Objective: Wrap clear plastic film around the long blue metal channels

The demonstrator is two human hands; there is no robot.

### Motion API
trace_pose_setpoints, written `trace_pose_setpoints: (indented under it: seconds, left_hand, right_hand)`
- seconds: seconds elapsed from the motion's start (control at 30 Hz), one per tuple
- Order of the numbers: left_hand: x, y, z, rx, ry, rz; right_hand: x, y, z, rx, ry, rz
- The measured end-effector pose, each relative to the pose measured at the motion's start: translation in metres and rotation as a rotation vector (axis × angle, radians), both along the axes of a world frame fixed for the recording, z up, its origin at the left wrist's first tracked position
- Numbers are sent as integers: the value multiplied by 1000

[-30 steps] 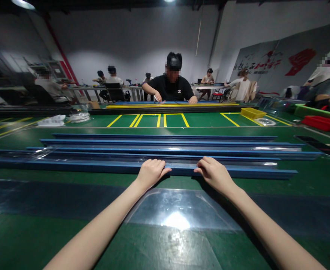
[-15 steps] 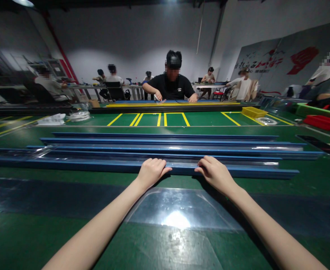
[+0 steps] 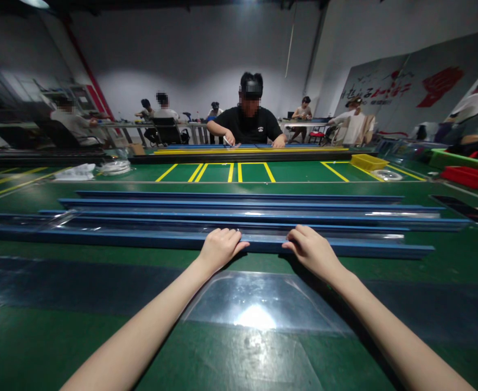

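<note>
My left hand (image 3: 219, 248) is closed over the near edge of a long blue profile strip (image 3: 364, 250), thumb along its front face. A short way to the right, my right hand (image 3: 310, 251) grips the same edge, with its fingers curled over the top. The fingertips of both hands are partly hidden behind the strip's wall. Clear film shows inside the blue strip between its walls. More blue profile strips (image 3: 247, 204) lie parallel just behind it. Nearer to me, under my forearms, a wide clear plastic sheet (image 3: 255, 298) lies flat and reflects the light.
The green tabletop (image 3: 239, 353) carries all this. A dark flat device (image 3: 464, 210) lies at the right. Farther back are a yellow tray (image 3: 368, 162), a red tray (image 3: 470, 177) and a white coil (image 3: 115, 168). A person (image 3: 255, 122) works opposite at yellow and black strips.
</note>
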State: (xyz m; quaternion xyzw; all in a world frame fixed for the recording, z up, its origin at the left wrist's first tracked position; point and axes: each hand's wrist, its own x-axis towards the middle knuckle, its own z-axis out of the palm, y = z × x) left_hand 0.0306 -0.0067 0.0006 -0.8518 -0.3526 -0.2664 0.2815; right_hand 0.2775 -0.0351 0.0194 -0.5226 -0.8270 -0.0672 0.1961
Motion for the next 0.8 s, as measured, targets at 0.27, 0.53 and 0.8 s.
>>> trace_pose_setpoints:
  seconds: [0.27,0.53,0.8]
  left_hand:
    - [-1,-1,1,-18,4,-1]
    - [-2,0,-1,-29,-2,-20]
    - [0,-3,4,-30,10,-16]
  right_hand:
    - [0,0,3,15,-56,12]
    - [-2,-5,14,25,-214,-2]
    - [26,-7,24,-122,-166,-122]
